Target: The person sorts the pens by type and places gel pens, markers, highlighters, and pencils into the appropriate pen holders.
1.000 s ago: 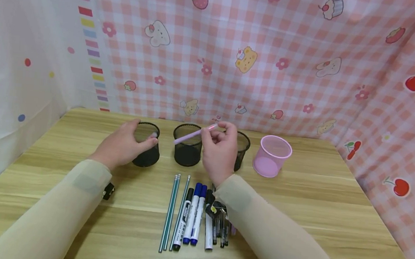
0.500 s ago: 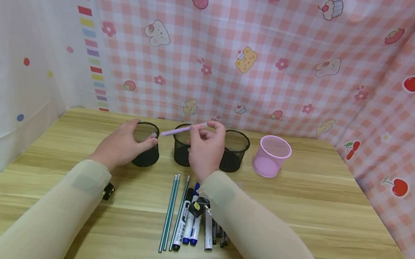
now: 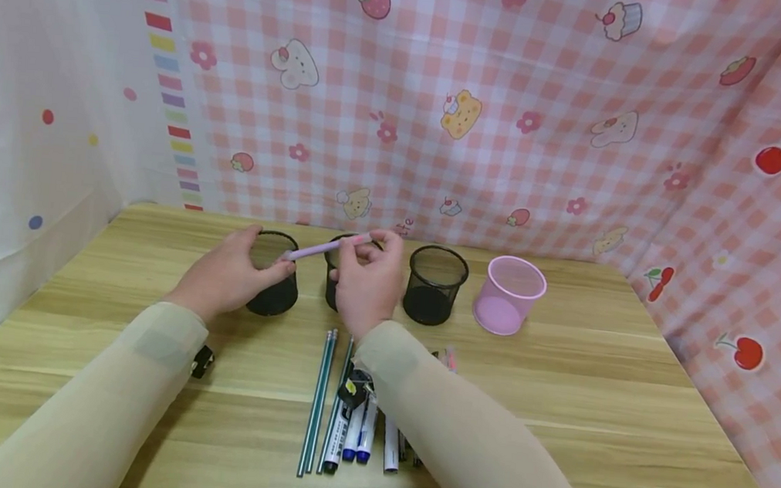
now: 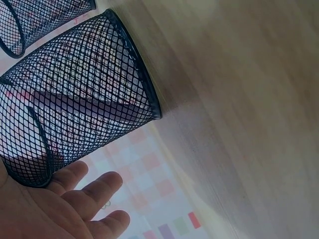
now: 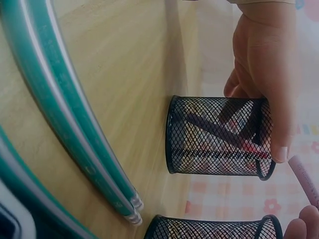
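Observation:
My left hand (image 3: 224, 272) holds the leftmost black mesh pen cup (image 3: 274, 297), thumb on the near side of its rim. In the left wrist view, other fingers (image 4: 102, 194) of this hand extend beside the mesh. A purple pen (image 4: 89, 104) leans inside that cup, seen through the mesh. My right hand (image 3: 369, 285) pinches a second lilac pen (image 3: 316, 250), tilted, its left end at the rim of the same cup near my left thumb. In the right wrist view, that pen's end (image 5: 303, 177) shows just off the rim.
Two more black mesh cups, one partly behind my right hand (image 3: 332, 285) and one to its right (image 3: 431, 298), stand in a row with a pink cup (image 3: 507, 304). Nearer lie green pencils (image 3: 316, 408), markers (image 3: 365, 435) and other pens, partly under my right forearm.
My right hand has moved left with the lilac pen, from above the middle black cups to the leftmost cup's rim. My left hand has stayed at that cup.

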`<state>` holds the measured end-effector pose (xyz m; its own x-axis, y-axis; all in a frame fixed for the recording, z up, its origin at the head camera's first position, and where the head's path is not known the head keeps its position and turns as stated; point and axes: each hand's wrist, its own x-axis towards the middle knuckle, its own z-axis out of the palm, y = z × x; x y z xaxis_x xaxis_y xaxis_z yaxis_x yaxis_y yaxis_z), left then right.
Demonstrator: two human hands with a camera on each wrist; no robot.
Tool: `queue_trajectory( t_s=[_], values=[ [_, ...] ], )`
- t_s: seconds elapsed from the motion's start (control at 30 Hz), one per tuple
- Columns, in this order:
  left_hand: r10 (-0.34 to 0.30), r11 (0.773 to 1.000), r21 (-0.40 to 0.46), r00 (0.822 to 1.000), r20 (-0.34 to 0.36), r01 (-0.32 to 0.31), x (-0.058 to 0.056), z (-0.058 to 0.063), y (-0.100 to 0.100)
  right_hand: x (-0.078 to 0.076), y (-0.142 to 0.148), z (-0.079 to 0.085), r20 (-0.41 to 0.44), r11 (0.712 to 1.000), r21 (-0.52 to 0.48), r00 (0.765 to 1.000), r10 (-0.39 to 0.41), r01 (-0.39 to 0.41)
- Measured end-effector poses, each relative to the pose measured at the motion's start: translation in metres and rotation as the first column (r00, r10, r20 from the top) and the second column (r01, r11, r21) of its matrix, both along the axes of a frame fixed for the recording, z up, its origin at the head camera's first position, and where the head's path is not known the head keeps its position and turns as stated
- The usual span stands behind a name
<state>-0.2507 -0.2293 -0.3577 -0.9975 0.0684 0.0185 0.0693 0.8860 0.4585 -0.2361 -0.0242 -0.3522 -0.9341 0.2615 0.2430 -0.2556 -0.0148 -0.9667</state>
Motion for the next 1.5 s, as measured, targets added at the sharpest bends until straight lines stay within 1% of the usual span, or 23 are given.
queue_trajectory(
  t_s=[0.3, 0.7, 1.07, 1.2, 1.5],
  values=[
    [-0.010, 1.000, 0.001, 1.000, 0.006, 0.010, 0.000, 0.001, 0.001, 0.000, -0.007, -0.003, -0.008, 1.000, 0.009, 1.000, -0.016, 0.016],
    [-0.010, 1.000, 0.003, 1.000, -0.001, 0.010, -0.001, 0.000, 0.000, 0.002, -0.012, -0.005, -0.018, 0.999, 0.026, 1.000, 0.019, -0.019],
    [-0.011, 1.000, 0.009, 1.000, 0.003, 0.011, 0.001, 0.001, 0.000, 0.005, -0.013, -0.005, 0.013, 0.996, 0.086, 0.999, 0.037, -0.038],
    [-0.011, 1.000, 0.012, 1.000, 0.007, 0.011, 0.001, 0.002, 0.000, 0.006, -0.014, -0.006, 0.010, 0.993, 0.114, 0.999, 0.037, -0.038],
    [-0.006, 1.000, 0.016, 1.000, 0.007, 0.006, 0.000, 0.000, 0.000, 0.009, -0.014, -0.008, 0.017, 0.983, 0.172, 0.997, 0.069, -0.071]
  ],
)
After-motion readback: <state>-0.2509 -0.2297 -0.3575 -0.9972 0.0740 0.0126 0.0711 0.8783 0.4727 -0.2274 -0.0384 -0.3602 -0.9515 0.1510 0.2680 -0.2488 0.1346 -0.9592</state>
